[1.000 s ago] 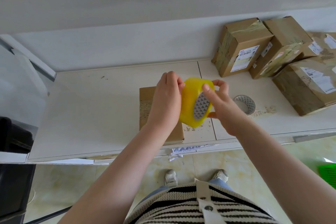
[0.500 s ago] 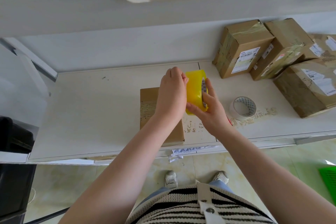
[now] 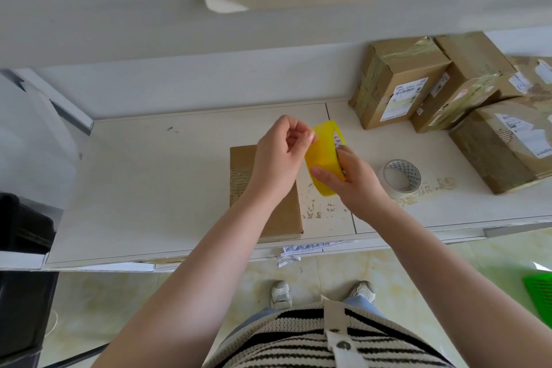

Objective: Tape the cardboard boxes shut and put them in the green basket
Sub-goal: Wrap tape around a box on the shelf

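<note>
A yellow tape roll (image 3: 324,155) is held above the white table, seen edge on. My right hand (image 3: 351,182) grips it from below and the right. My left hand (image 3: 280,158) pinches at the roll's upper left edge with thumb and fingertips. Beneath my left wrist a small brown cardboard box (image 3: 286,212) lies flat near the table's front edge, partly hidden by my forearm. A corner of the green basket (image 3: 540,296) shows on the floor at the far right.
Several taped cardboard boxes (image 3: 397,84) with labels are stacked at the table's back right. A nearly used-up tape roll (image 3: 401,178) lies right of my hands. A black object (image 3: 21,227) stands at the left edge. Torn tape scraps dot the table (image 3: 149,188).
The yellow roll has turned from showing its core to edge on, and my right hand's grip has shifted lower. My left hand moved from covering the roll to pinching at its edge.
</note>
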Available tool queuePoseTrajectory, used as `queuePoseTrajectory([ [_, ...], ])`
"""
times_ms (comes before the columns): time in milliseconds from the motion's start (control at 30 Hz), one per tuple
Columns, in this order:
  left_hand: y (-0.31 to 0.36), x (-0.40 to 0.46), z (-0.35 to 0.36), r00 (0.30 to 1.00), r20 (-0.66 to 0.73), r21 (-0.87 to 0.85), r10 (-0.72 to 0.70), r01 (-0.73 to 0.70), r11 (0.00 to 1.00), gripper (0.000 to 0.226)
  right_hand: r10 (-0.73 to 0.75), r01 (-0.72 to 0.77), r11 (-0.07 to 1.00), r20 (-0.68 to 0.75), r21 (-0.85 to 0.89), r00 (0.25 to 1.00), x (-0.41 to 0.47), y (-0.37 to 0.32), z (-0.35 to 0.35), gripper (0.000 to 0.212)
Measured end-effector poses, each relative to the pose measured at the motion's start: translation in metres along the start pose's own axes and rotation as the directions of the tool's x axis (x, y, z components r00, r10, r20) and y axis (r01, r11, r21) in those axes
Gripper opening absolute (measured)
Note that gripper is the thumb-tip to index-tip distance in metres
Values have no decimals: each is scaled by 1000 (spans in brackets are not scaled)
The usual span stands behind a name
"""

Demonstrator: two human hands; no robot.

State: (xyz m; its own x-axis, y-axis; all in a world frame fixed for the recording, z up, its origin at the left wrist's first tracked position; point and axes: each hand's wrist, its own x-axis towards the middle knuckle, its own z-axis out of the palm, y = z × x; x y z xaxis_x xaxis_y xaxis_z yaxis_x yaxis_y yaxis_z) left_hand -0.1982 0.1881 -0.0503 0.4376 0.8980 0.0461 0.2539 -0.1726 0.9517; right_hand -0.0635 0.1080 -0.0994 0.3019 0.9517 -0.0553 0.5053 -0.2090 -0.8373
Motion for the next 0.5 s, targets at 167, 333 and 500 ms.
queuePoseTrajectory([
  [167,5,4,-2,1000,-18,-46,-12,11,999,17,46,-61,990,121,125,992,-3,2,-1,47],
  [333,10,-9,7,1000,-13,-132,19,-20,991,23,122,-135,961,68,240,990,0,3,-12,48],
  [500,8,0,4,999,-34,-79,-4,2,997,33,88,-67,910,-33,408,996,-5,3,-11,41],
])
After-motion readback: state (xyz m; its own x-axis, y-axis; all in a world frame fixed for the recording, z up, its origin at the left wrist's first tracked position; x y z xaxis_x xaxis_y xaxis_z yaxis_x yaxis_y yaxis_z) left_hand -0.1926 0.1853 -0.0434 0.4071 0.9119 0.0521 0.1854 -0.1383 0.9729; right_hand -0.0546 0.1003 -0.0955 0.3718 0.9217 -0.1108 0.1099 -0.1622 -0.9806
